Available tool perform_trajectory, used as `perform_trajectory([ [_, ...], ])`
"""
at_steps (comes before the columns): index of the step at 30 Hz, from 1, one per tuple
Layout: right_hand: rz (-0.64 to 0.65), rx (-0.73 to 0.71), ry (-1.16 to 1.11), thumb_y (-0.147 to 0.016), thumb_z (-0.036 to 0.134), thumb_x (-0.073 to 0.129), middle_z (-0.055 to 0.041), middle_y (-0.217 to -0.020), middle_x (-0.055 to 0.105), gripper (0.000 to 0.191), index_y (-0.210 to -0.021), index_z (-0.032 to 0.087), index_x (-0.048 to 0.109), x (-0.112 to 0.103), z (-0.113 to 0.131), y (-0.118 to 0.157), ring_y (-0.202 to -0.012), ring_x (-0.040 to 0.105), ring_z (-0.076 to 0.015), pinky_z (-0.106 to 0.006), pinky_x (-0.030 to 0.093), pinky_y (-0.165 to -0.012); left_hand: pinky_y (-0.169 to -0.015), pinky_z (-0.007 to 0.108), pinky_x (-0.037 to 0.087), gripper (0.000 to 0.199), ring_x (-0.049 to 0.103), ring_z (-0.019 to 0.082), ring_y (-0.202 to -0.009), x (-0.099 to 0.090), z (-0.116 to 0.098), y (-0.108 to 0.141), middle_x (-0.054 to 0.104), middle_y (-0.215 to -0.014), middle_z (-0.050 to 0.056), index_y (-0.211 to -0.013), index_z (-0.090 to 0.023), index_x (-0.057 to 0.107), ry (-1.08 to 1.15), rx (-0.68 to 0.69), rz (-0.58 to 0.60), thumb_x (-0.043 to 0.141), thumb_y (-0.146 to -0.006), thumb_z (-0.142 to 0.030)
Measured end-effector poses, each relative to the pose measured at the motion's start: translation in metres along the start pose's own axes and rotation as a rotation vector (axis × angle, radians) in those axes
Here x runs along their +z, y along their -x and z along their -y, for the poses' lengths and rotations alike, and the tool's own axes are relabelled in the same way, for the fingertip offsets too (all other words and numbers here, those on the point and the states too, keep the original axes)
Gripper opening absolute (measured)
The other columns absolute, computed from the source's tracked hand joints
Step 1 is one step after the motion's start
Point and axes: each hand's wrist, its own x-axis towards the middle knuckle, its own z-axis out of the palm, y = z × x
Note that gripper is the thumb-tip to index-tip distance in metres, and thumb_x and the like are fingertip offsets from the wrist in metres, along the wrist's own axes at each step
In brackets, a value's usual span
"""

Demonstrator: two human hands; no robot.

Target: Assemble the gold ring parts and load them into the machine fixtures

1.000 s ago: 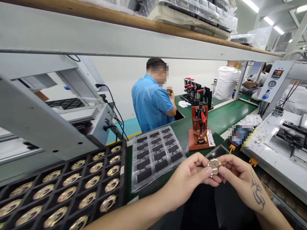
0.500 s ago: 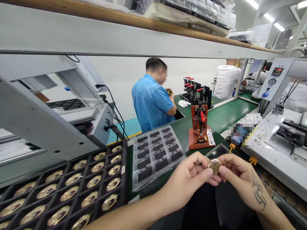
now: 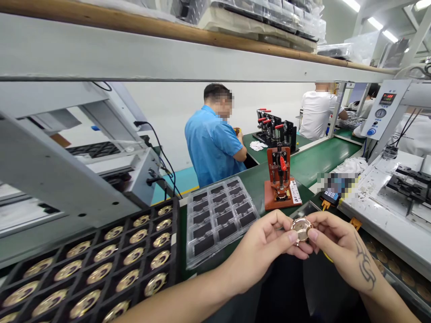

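Observation:
Between my two hands is a round, gold-coloured watch case (image 3: 301,225), held up above the front edge of the bench with one flat face tilted towards me. My left hand (image 3: 269,240) pinches its left side, the thumb pressed on the face and the fingers behind. On the opposite side my right hand (image 3: 332,237) grips the rim between thumb and forefinger. The fingers cover the lower edge and back of the case. Just beyond my hands stands a red-brown toggle press (image 3: 279,179) with a red lever.
A black compartment tray (image 3: 173,251) with many gold watch cases lies at the left. Beside it is a clear plastic tray (image 3: 256,214) with black inserts. At right stand a white machine (image 3: 387,202) and a blurred-out device (image 3: 332,195). A co-worker in blue (image 3: 213,143) works opposite, under the shelf beam (image 3: 202,58).
The watch case has tilted slightly in my fingers, so its face now looks brighter and its markings less clear. Both hands keep their grip in nearly the same spot.

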Motion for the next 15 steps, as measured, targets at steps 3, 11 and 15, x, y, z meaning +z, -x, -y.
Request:
perform_trajectory([
  [3,-0.006,0.012,-0.015,-0.099,0.044,0.075,-0.0020,-0.096,0.075,0.023,-0.112,0.026,0.077,-0.002,-0.001,0.000,-0.075,0.065,-0.0121,-0.022,0.055,-0.068,-0.081,0.032,0.064,0.033,0.081,0.020,-0.086,0.002,0.000,-0.001,0.082,-0.092,0.009,-0.091,-0.016,0.057,0.029,-0.029,0.001,0.083,-0.092,-0.034],
  [11,-0.003,0.050,-0.099,-0.098,0.043,0.076,-0.0014,-0.094,0.074,0.022,-0.111,0.025,0.077,-0.004,-0.010,0.000,-0.072,0.064,-0.0107,-0.021,0.054,-0.065,-0.077,0.030,0.063,0.029,0.081,0.019,-0.084,0.003,0.003,-0.001,0.082,-0.088,0.009,-0.089,-0.015,0.058,0.060,-0.049,0.019,0.081,-0.093,-0.033],
  [15,-0.006,0.060,-0.114,-0.098,0.043,0.076,-0.0020,-0.093,0.075,0.023,-0.112,0.024,0.077,-0.004,-0.015,0.003,-0.071,0.064,-0.0110,-0.022,0.054,-0.064,-0.077,0.030,0.063,0.027,0.080,0.019,-0.083,0.003,0.005,-0.001,0.080,-0.087,0.007,-0.090,-0.016,0.057,0.034,-0.038,0.022,0.079,-0.095,-0.031],
])
